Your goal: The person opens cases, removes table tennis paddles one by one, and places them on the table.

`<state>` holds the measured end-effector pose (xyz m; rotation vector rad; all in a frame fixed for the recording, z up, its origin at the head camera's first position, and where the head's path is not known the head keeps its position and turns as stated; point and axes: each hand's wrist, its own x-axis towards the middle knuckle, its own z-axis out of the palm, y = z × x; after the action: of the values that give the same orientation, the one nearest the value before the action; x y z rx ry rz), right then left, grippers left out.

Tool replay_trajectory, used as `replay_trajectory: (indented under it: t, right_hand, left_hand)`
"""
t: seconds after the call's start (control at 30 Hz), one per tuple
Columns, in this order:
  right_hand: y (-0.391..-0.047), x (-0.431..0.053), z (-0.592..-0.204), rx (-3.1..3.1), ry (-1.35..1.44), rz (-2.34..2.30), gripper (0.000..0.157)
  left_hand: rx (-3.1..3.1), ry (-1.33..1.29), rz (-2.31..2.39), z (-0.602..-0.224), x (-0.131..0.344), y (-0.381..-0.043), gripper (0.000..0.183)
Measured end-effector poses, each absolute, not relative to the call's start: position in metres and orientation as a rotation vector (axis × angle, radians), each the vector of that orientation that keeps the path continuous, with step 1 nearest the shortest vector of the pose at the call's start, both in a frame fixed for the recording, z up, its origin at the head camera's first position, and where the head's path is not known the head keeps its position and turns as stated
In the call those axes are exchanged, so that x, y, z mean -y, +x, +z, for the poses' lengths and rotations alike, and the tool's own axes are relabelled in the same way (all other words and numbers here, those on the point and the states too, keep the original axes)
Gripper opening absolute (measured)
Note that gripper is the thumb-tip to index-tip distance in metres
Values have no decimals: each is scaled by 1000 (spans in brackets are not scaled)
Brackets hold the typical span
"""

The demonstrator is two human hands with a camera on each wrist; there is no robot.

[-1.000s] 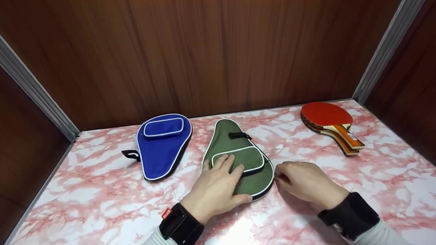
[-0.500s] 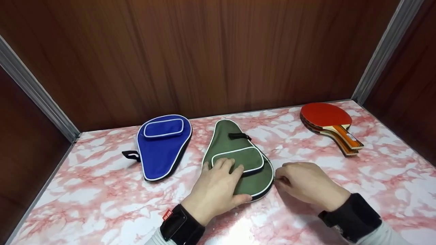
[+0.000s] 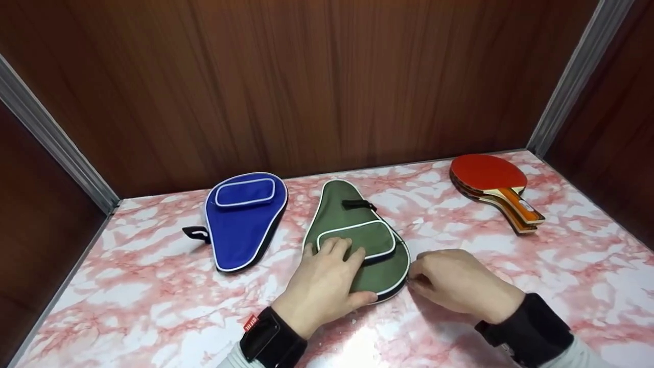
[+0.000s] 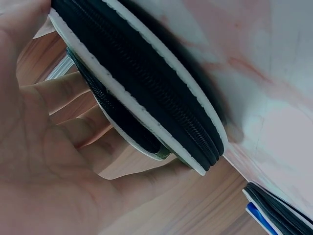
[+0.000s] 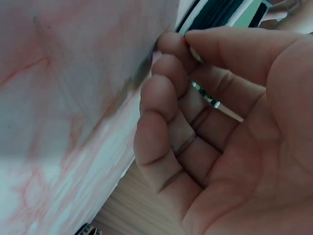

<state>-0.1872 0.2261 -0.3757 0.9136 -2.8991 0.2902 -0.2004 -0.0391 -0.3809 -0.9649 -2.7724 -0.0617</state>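
Note:
In the head view, a green table tennis bat case (image 3: 338,214) with white piping lies on the table, narrow end away from me. My left hand (image 3: 321,294) rests on it, fingers spread over its front pocket and thumb at the near edge. The left wrist view shows the closed teeth of its black zip (image 4: 142,73) along the near rim. At the case's right edge, my right hand (image 3: 462,281) pinches the zip pull between thumb and forefinger. Its fingertips (image 5: 171,46) hide most of the pull in the right wrist view, the other fingers curled.
To the left lies a blue bat case (image 3: 240,230) with a black loop (image 3: 196,232). Stacked bats, a red-faced bat (image 3: 488,173) on top, lie at the back right. Wooden panels (image 3: 327,87) enclose the marbled table (image 3: 153,301) behind and on both sides.
My right hand has slid a little toward me along the green case's right edge, still pinching the zip pull. My left hand has stayed in place on the case.

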Motion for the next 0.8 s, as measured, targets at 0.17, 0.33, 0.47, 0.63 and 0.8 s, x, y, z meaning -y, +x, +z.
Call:
replay_trajectory:
  t: [0.17,0.33,0.47,0.63,0.8]
  right_hand:
    - [-184,-223,-375,2904,982,324,31]
    - [-182,-221,-376,2877,1052,384,32]
    - [-182,-220,-376,2876,1072,411,30]
    - [-182,-219,-377,2930,1030,417,30]
    - [-181,-215,-379,2931,994,432,32]
  left_hand:
    - [2769,-956,-43,-381,38,-200,81]
    - [2771,-954,-55,-382,39,-199,80]
    - [2770,-979,-100,-380,43,-201,78]
    - [2747,-991,-229,-379,51,-207,51]
    - [2740,-929,-346,-385,52,-214,33]
